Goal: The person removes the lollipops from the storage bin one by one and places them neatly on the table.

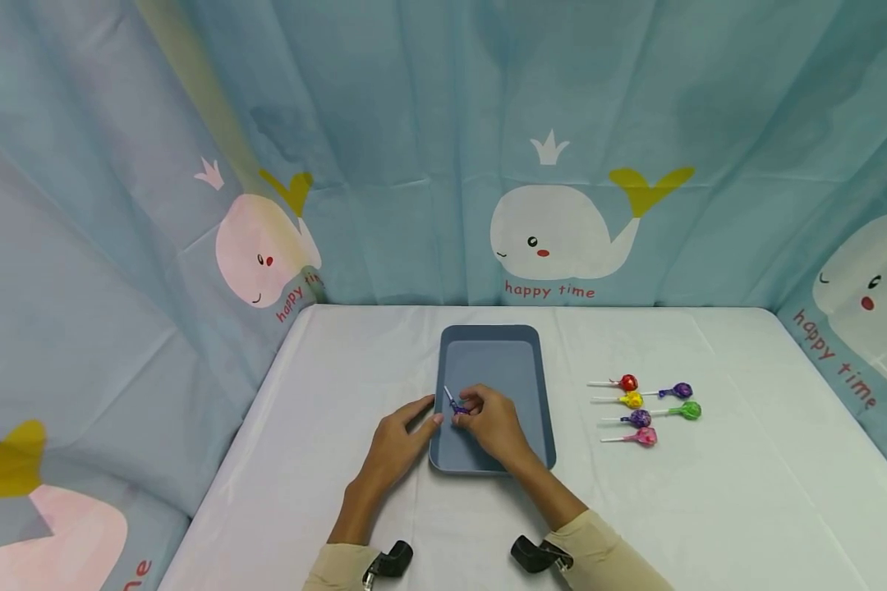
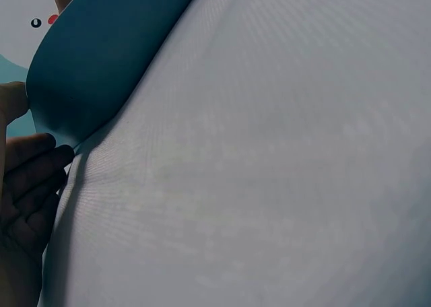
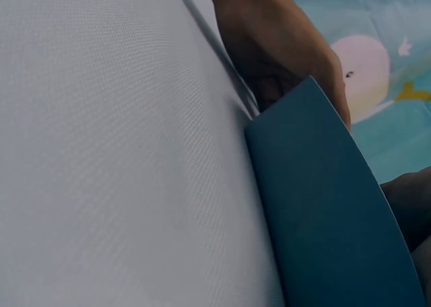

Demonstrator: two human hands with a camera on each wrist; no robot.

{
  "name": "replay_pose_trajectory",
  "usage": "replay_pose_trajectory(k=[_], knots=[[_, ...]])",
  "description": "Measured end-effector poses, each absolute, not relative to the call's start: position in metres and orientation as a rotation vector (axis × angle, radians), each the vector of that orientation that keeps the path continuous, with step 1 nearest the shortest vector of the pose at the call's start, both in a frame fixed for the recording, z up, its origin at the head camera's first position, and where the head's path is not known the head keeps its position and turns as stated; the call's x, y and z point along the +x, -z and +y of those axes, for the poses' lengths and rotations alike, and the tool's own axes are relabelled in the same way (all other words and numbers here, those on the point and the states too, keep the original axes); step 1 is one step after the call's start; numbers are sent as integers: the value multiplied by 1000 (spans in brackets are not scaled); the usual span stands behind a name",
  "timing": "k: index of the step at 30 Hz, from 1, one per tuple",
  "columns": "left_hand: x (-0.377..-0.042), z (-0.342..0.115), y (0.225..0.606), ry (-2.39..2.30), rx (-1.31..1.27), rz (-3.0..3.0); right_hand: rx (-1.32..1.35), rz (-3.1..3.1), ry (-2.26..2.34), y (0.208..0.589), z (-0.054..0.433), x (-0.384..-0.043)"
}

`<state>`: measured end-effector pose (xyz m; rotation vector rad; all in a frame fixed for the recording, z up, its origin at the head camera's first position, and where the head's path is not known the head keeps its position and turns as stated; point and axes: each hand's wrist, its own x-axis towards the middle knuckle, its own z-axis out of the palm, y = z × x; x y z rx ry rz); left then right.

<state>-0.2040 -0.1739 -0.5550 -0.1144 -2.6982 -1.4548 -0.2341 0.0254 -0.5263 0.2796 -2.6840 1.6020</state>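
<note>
My right hand [image 1: 494, 423] is over the blue-grey tray [image 1: 491, 357], pinching a purple-wrapped lollipop [image 1: 456, 405] between thumb and fingertips. Its white stick points up and to the left, while the candy end is partly hidden by the fingers. At the tray's left side, my left hand [image 1: 397, 443] touches the edge with its thumb near the rim. In the left wrist view, the left fingers [image 2: 40, 162] lie fairly straight against the tray's outer wall [image 2: 108, 58]. The right wrist view shows the tray's wall [image 3: 323, 192] in front, hiding the lollipop.
On the white tablecloth [image 1: 746, 492] right of the tray lie several wrapped lollipops: red [image 1: 628, 382], yellow [image 1: 632, 400], green [image 1: 691, 410], pink [image 1: 646, 437] and two purple, one farther right [image 1: 682, 391]. A blue whale-print curtain [image 1: 414, 230] surrounds the table.
</note>
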Motion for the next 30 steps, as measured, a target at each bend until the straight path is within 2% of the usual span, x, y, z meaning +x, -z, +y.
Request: replay_pose_trajectory(k=[30], knots=[[-200, -173, 553, 1438, -145, -2705, 169, -2598, -1728, 513, 68, -220]])
